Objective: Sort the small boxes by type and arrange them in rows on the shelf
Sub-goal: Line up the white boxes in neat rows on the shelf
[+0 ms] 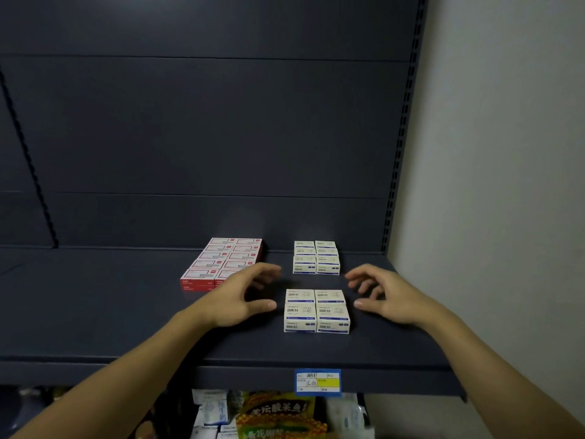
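Observation:
On the dark shelf (pixel 95 305) a near block of white boxes with blue print (pixel 316 310) stands two wide, close to the front. A second block of the same white boxes (pixel 316 257) sits behind it near the back panel. To the left, red-and-white boxes (pixel 221 263) lie in two long rows. My left hand (pixel 240 296) hovers just left of the near white block, fingers spread, holding nothing. My right hand (pixel 383 296) mirrors it on the right side, also spread and not touching the boxes.
A blue and yellow price tag (pixel 318 381) hangs on the shelf's front edge. Below it, packaged goods (pixel 275 416) fill the lower shelf. A pale wall (pixel 490 153) bounds the shelf on the right; the dark back panel (pixel 205 122) rises behind.

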Motion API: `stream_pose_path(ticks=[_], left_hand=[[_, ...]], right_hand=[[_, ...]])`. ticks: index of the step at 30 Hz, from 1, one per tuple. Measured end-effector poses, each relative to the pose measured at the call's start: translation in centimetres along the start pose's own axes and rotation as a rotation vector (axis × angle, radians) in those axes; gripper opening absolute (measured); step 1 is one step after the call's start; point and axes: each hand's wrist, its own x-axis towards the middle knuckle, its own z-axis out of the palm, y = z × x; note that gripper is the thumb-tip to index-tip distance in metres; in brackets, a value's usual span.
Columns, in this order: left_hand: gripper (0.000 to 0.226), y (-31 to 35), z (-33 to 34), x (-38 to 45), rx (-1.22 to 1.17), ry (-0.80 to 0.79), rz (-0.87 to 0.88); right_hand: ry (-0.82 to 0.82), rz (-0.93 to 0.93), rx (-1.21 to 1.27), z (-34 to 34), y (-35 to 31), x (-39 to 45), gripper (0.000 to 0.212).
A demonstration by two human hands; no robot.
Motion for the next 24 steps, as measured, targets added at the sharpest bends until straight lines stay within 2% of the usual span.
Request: stream_pose_path(ticks=[6,18,24], left_hand=[[0.067,0.4,0.6,1.0,0.146,0.005,0.058],[0.069,0.9,0.7,1.4,0.217,0.022,0.137],[0.054,1.1,0.1,2.1,0.232,0.056,0.17]], right_hand=[[-0.046,0.026,-0.071,0.5,0.1,0.9,0.056],[-0.053,0.043,-0.064,0.2,0.0,1.4,0.055],[-0.016,0.078,-0.036,-0.2,1.3,2.2,0.042]])
